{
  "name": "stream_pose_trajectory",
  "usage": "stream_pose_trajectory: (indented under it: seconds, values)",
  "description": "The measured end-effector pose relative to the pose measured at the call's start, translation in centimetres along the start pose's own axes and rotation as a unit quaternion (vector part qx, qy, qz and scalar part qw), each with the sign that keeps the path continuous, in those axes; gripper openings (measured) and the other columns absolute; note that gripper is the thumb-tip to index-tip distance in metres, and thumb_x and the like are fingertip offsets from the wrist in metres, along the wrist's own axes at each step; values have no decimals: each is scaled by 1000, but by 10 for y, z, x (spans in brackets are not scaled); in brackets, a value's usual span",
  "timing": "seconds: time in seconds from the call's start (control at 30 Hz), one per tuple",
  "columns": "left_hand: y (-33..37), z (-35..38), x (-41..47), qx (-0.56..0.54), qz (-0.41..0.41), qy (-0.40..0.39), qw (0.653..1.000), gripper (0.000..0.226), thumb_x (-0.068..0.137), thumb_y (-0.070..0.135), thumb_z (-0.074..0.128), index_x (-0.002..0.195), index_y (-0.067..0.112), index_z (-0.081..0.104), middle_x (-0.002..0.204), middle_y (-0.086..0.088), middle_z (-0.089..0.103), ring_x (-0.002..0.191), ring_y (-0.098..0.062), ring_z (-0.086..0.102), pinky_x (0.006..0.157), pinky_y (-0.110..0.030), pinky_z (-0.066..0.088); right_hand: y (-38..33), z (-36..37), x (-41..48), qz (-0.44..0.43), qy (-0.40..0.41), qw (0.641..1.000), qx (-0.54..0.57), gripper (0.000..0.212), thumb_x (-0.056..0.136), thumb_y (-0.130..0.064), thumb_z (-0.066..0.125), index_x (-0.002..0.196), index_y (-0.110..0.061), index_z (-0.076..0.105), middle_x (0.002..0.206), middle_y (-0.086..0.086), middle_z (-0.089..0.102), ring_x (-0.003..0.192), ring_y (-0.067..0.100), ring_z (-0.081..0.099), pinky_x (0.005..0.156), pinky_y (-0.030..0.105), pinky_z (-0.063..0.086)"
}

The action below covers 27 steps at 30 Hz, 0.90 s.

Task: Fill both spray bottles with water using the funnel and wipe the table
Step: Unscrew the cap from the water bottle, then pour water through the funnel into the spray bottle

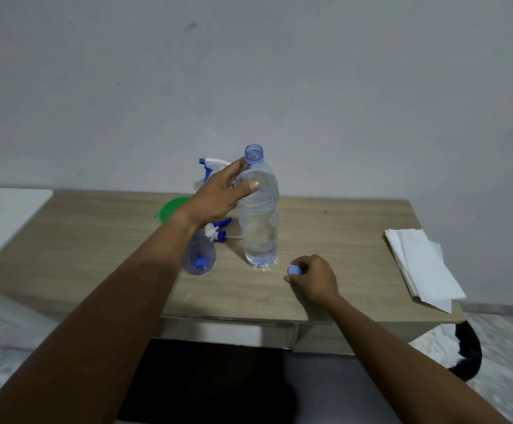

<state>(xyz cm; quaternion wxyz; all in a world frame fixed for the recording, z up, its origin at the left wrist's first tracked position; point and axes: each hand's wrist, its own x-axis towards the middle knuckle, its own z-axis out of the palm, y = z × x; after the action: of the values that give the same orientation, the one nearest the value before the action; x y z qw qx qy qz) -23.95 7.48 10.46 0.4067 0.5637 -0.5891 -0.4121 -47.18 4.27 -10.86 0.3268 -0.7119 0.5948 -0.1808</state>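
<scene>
Water bottle [260, 231], uncapped, stands on the table [344, 240], left hand [215, 197] wrapped round its shoulder. Right hand [316, 280] pinches a blue cap [294, 269] near its base.

Left grip [218, 194] hid body of spray bottle [215, 163] at 11 o'clock from water bottle [260, 234]; wrist [188, 220] covered half the green funnel [169, 209].

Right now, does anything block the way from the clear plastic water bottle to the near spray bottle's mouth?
Nothing visible does. The near clear spray bottle has its blue neck uncovered; its white-and-blue trigger head lies beside it.
</scene>
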Motion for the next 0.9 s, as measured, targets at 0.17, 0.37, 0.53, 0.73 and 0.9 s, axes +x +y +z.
stream_pose_trajectory:
  seconds: [0.17,0.37,0.53,0.73,0.9]
  values:
    - [0,-1,2,6,-2,-2,1000,55,99,21,59,151,25,39,145,9,53,113,5,60,83,-12,52,-6,-8,0,-18,-15,998,52,69,67,-44,90,127,-21,66,117,3,64,105,18,64,86,29,52]
    - [2,-5,4,47,7,-18,999,58,99,35,57,152,37,33,146,12,52,130,-6,53,107,-36,48,-73,-44,-2,-108,49,962,244,102,62,-48,93,148,-36,41,142,-11,52,120,6,54,89,20,46]
    - [4,-9,-10,86,0,60,994,77,85,58,67,151,47,29,152,18,43,138,-7,44,104,-26,44,-132,-63,2,-186,0,943,275,124,60,-45,96,152,-52,14,142,-13,51,129,5,51,98,25,47]
    - [-12,-36,-50,173,68,263,947,72,84,35,75,148,36,42,140,24,51,120,20,44,93,6,29,-157,-38,5,-192,77,937,282,116,58,-39,96,149,-40,25,131,-32,48,123,8,55,97,27,50]
    - [-60,-68,-86,155,23,412,897,74,85,31,73,151,27,40,152,11,45,135,4,38,108,-9,28,-166,-27,5,-170,123,935,286,85,66,-27,91,130,-45,38,108,-34,60,99,-5,64,82,25,54]
